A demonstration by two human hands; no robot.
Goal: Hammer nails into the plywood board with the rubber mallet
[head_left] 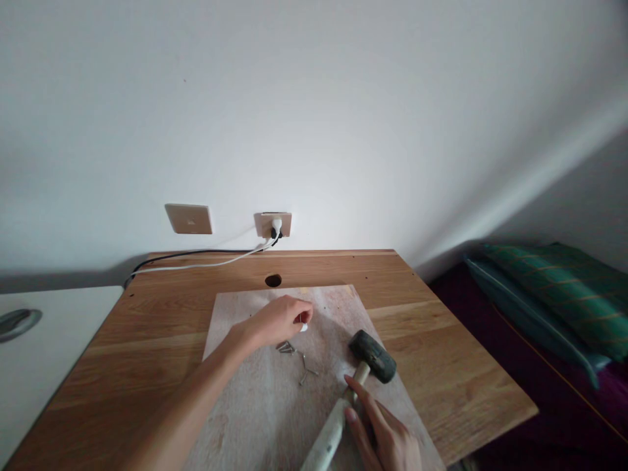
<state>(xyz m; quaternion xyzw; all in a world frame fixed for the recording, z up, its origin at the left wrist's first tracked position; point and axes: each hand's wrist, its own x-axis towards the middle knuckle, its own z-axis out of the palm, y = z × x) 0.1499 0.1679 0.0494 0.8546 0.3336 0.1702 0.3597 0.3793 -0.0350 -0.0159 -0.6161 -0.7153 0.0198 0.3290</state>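
Mallet (371, 356), right of centre in the lower frame: the right hand (385, 435) lies along its handle, index finger stretched toward the neck, fingers partly spread — I cannot tell whether they close round it. The left hand (287, 317), near mid-frame, reaches in from lower left, fingertips curled tight on a small white piece (303, 327) over the pale board (230, 405). Positioning that piece seems the step in hand — the next move likely calls for a steady pinch. Loose nails (285, 348) lie just below; beyond spreads the wooden tabletop (417, 320).
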